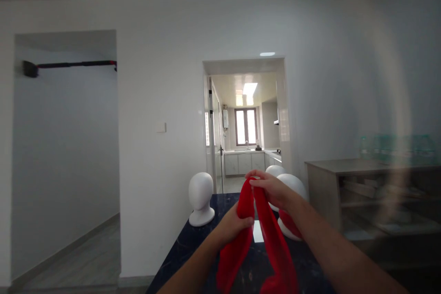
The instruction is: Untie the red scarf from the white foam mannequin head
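While both hands lift it above a dark bench (193,243), a red cloth (272,243) hangs in two long folds that trail down toward the bottom of the frame. The left hand (234,225) is clenched around the cloth's left fold at mid-height, and the right hand (272,188) pinches its top edge a little higher, fingers curled over the fabric. The cloth sits between the person's forearms, its lower ends apparently resting on or just above the bench.

Handled well, the cloth would likely want an even grip on both sides, with the folds kept apart so they do not twist together, and with the loose ends kept from snagging.

Three white foam heads stand on the bench. One (200,197) is at the left, well apart from the hands. Two (292,183) are close behind the right hand and wrist, partly hidden by it, and the nearer one seems to carry some red fabric at its base. These two crowd the space where the cloth is being worked. A wooden shelf unit (372,193) stands to the right, and an open doorway behind shows a lit kitchen (246,147).
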A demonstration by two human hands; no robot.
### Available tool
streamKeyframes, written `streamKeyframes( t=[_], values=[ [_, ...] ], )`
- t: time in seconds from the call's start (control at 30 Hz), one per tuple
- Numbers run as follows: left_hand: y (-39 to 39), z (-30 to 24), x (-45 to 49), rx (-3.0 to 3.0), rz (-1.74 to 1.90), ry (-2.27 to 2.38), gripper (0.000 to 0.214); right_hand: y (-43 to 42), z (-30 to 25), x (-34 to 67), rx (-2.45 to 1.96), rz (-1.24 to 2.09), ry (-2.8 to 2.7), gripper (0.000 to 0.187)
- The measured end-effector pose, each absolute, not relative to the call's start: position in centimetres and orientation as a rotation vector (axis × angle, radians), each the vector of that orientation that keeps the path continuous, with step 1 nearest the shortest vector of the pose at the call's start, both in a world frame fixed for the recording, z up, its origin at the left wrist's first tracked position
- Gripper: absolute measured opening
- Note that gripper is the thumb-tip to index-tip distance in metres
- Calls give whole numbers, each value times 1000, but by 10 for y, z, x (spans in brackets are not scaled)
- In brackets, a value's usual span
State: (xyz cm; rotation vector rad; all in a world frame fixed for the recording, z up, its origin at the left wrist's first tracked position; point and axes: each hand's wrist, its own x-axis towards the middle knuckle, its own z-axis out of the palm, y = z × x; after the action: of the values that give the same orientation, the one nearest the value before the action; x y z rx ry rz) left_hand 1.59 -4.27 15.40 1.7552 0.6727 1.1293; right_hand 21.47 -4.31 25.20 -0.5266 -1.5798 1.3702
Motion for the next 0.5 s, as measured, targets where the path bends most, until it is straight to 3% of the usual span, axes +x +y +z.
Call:
streamKeyframes(
  t=[0.13,0.27,0.33,0.5],
  values=[
    [-56,129,60,1433,1241,587,59,-37,248,177,-337,1453,-1328,36],
    [-71,114,64,1017,1329,538,35,-19,230,180,-380,1389,-1209,36],
    [-72,113,50,849,1209,520,23,-8,205,190,-488,1372,-1216,38],
    [-47,107,15,660,1022,700,21,11,98,204,-879,1477,-1291,58]
  ],
)
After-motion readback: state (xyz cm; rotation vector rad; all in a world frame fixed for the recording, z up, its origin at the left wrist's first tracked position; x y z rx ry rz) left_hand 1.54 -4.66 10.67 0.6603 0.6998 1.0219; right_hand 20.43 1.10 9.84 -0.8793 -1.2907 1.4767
